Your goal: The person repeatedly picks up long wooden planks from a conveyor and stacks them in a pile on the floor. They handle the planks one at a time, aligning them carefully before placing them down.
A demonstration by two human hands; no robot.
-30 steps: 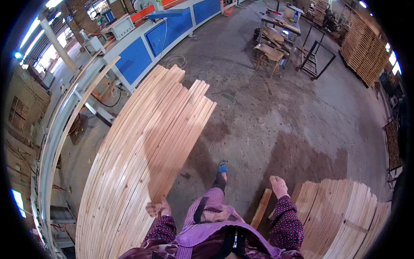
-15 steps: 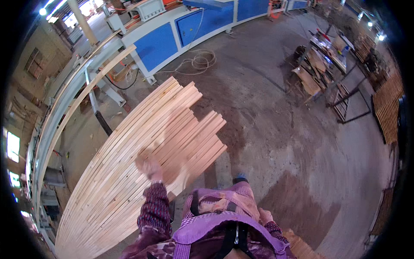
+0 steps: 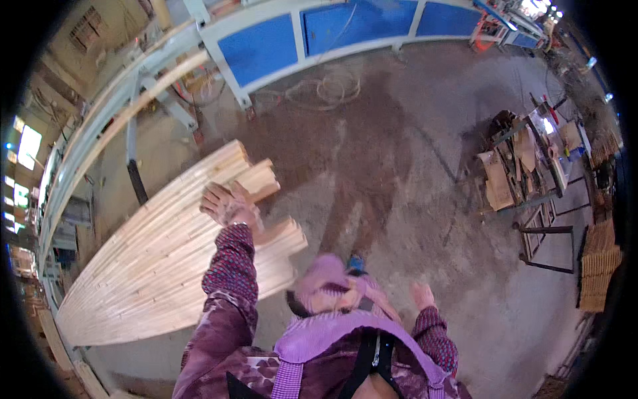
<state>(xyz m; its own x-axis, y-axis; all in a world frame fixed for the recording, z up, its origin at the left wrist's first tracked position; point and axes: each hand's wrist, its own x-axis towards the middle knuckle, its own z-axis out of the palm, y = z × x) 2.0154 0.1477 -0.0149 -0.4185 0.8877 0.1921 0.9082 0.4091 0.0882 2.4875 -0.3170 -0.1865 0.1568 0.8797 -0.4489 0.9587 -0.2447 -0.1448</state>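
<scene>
Left hand on the plank stack, right hand hanging free

The left hand [image 3: 228,207] lies flat with fingers spread on top of the long pale planks [image 3: 166,259], near their right-hand ends, not clamped on anything. The right hand [image 3: 421,295] is open and empty, well apart, down by the hip over the dusty floor [image 3: 399,199]. Looks like the squaring-up stage to me: the plank ends sit staggered, so the next push probably needs a steady shove along their length. The blue machine [image 3: 345,26] stands at the far side, a cluttered workbench [image 3: 525,159] off to the right.
</scene>
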